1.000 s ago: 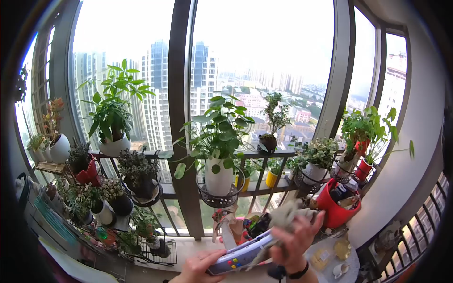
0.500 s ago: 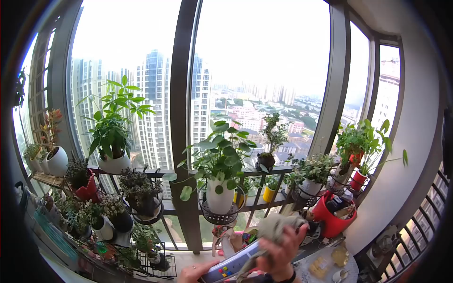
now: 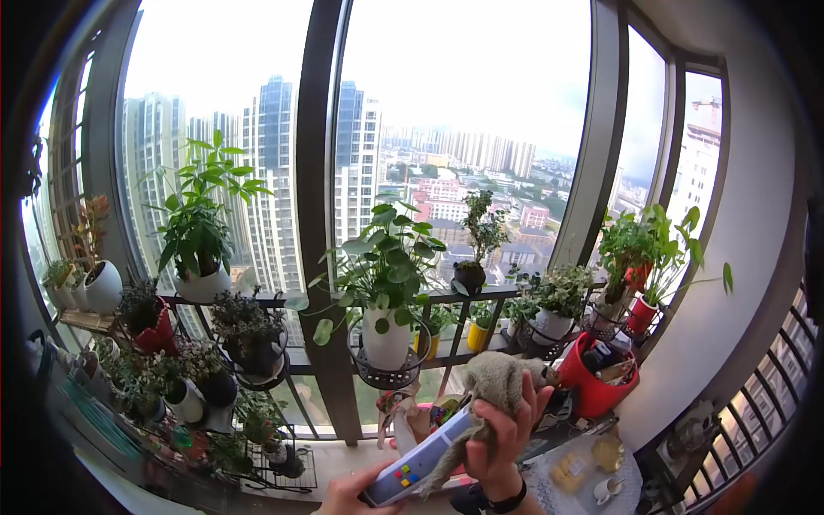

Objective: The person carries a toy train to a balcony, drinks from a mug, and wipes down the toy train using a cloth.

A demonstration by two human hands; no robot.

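Note:
My left hand [image 3: 352, 491] grips the lower end of a long, flat, grey-lavender box [image 3: 429, 452] marked with small coloured squares. The box slants up to the right, and I cannot make out its exact kind. My right hand [image 3: 505, 433], with a dark band at the wrist, is closed on a grey-green cloth [image 3: 498, 379] at the box's upper end. Part of the cloth hangs down along the box's right edge. The cloth and fingers hide the box's far end.
Behind my hands a railing holds a white pot [image 3: 386, 339] with round leaves and several other plants. A red bucket [image 3: 601, 390] stands to the right. A small table [image 3: 541, 472] bears food packets and a white cup [image 3: 606, 490]. Plant racks [image 3: 283, 468] fill the left.
The cloth was smeared by motion before and now shows sharply, bunched over the box's upper end. The whole view has shifted slightly.

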